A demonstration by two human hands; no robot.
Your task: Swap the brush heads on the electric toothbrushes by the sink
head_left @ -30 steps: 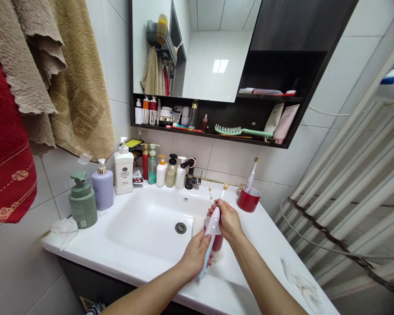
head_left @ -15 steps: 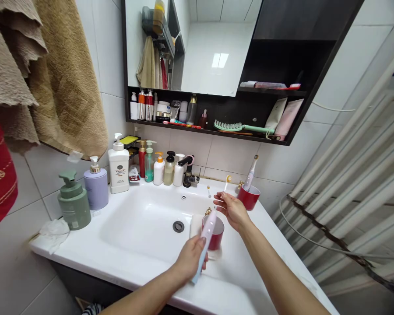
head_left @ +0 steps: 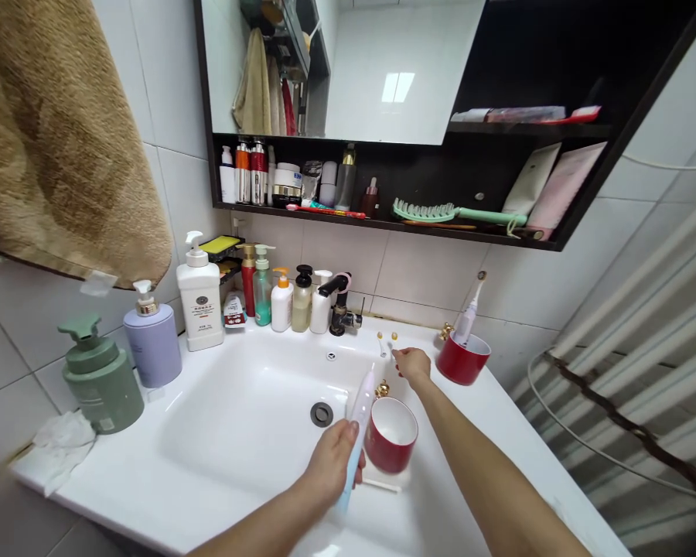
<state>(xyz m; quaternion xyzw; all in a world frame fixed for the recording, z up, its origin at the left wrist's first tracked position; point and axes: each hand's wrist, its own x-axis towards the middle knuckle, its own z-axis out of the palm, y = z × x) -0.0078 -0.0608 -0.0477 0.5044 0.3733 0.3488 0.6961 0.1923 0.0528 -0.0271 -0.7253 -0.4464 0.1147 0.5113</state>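
My left hand (head_left: pixel 336 456) is wrapped round an electric toothbrush handle (head_left: pixel 364 402), pink above and pale blue below, with a bare metal shaft at its top. My right hand (head_left: pixel 411 363) reaches to the back rim of the sink, its fingers pinched at a small white brush head (head_left: pixel 394 337). Another brush head (head_left: pixel 380 340) lies just left of it. Between my arms a red cup (head_left: pixel 391 435) with a white inside stands on a pale mat. A gold-coloured ornament (head_left: pixel 382 388) sits behind that cup.
A second red cup (head_left: pixel 462 362) holds another toothbrush (head_left: pixel 469 313) at the back right. The black faucet (head_left: pixel 339 305) has several pump bottles to its left. Above hangs a dark mirror cabinet (head_left: pixel 417 224). Green (head_left: pixel 104 383) and purple (head_left: pixel 154 344) bottles stand at the left.
My right hand has gone to the back rim, and the brush head it held upright is now down there beside the other. My left hand still holds the handle. The view has shifted closer.
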